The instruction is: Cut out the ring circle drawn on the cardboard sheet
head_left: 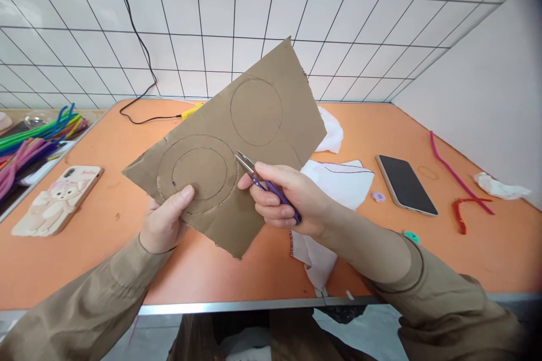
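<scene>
A brown sheet of cardboard (292, 107) is held up at a slant over the orange table. Drawn on it are a single circle at the upper right and one circle inside another at the lower left. My left hand (167, 220) grips its lower left edge, the thumb lying flat across the inner ring. Small purple-handled scissors (254, 175) are in my closed right hand (283, 197). Their tips rest at the right side of the larger ring, where a dashed or pricked line runs along part of the outline. Whether the blades pierce the cardboard I cannot tell.
White cloth (339, 180) with dark red edging lies behind the cardboard. A dark-screened phone (406, 185) and pipe cleaners (459, 180) are on the right. At the left are a cartoon phone case (59, 200) and bundled pipe cleaners (34, 146). A yellow corded tool (191, 111) lies behind.
</scene>
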Tool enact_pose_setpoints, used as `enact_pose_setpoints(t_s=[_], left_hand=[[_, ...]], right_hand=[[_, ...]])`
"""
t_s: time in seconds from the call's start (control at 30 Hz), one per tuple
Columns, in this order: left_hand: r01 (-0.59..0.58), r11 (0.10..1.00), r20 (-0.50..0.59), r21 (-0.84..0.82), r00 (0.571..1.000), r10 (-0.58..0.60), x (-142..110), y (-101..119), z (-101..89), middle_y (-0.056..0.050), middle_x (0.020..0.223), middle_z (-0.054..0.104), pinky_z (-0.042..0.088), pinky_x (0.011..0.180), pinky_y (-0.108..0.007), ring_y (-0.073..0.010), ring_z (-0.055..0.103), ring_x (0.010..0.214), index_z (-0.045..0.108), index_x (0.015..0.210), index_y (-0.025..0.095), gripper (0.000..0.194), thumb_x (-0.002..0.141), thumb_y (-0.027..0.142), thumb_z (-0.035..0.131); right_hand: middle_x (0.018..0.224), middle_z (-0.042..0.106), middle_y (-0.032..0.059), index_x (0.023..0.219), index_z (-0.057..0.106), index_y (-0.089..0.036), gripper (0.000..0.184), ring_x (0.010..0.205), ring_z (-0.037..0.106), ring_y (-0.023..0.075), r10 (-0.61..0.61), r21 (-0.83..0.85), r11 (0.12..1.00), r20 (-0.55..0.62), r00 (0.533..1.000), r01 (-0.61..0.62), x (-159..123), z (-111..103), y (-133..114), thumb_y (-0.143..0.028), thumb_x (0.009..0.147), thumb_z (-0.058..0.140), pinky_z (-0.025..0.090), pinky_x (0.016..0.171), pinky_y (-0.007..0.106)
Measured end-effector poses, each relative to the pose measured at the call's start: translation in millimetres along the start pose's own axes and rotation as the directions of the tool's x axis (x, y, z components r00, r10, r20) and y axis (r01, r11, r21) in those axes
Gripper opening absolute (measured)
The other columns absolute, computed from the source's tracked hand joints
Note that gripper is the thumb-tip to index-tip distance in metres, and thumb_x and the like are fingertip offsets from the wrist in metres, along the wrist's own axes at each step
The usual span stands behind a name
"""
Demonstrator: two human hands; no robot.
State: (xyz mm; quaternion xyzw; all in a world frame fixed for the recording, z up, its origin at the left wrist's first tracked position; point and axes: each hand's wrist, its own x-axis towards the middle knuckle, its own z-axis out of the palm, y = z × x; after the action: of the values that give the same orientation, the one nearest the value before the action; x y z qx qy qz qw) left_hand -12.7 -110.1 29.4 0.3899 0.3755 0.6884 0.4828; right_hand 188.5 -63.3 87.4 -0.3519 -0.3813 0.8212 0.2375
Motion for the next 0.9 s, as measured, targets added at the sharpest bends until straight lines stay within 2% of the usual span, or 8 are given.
enact_pose_setpoints(t_s=[0.13, 0.37, 0.6, 0.9], left_hand=[[0.009, 1.000, 0.012, 0.028, 1.000, -0.010, -1.5, 2.3, -2.0, -0.008, 0.100, 0.076, 0.057, 0.090, -0.051, -0.0362, 0.066, 0.110, 0.064, 0.124, 0.026, 0.052, 0.074, 0.035, 0.077], [-0.004, 0.999, 0.030, 0.051, 1.000, 0.003, -5.1, 6.1, -2.4, -0.008, 0.107, 0.074, 0.059, 0.086, -0.052, -0.0368, 0.068, 0.105, 0.062, 0.126, 0.028, 0.056, 0.073, 0.033, 0.078], [0.008, 0.998, 0.030, 0.057, 0.999, -0.010, -4.2, 5.6, -1.2, -0.008, 0.108, 0.074, 0.060, 0.082, -0.051, -0.0365, 0.068, 0.103, 0.062, 0.127, 0.030, 0.058, 0.072, 0.033, 0.078], [-0.009, 0.996, 0.033, 0.090, 0.999, 0.006, -5.9, 5.5, -0.7, -0.009, 0.109, 0.073, 0.059, 0.086, -0.050, -0.0369, 0.067, 0.106, 0.061, 0.129, 0.026, 0.058, 0.073, 0.033, 0.078]], right_hand=[[0.049, 0.035, -0.0083, 0.080, 0.060, -0.016, 0.030, 0.035, 0.017, 0.0027, 0.011, -0.016, 1.000, -0.002, 1.000, -0.011, -2.2, 0.7, -1.8, -0.039, 0.094, 0.046, 0.017, 0.031, 0.014], [0.047, 0.036, -0.0086, 0.080, 0.059, -0.016, 0.029, 0.034, 0.018, 0.0026, -0.005, -0.055, 0.998, 0.003, 1.000, 0.005, -5.5, 1.8, -3.6, -0.038, 0.094, 0.045, 0.017, 0.031, 0.014], [0.045, 0.038, -0.0085, 0.080, 0.057, -0.016, 0.024, 0.032, 0.023, 0.0035, -0.121, -0.196, 0.974, -0.024, 0.992, 0.114, -5.2, 2.6, -3.2, -0.037, 0.090, 0.051, 0.016, 0.031, 0.016], [0.046, 0.037, -0.0089, 0.081, 0.057, -0.017, 0.025, 0.032, 0.020, 0.0032, -0.069, -0.171, 0.983, -0.016, 0.997, 0.066, -3.3, 2.4, -2.5, -0.038, 0.091, 0.048, 0.014, 0.030, 0.016]])
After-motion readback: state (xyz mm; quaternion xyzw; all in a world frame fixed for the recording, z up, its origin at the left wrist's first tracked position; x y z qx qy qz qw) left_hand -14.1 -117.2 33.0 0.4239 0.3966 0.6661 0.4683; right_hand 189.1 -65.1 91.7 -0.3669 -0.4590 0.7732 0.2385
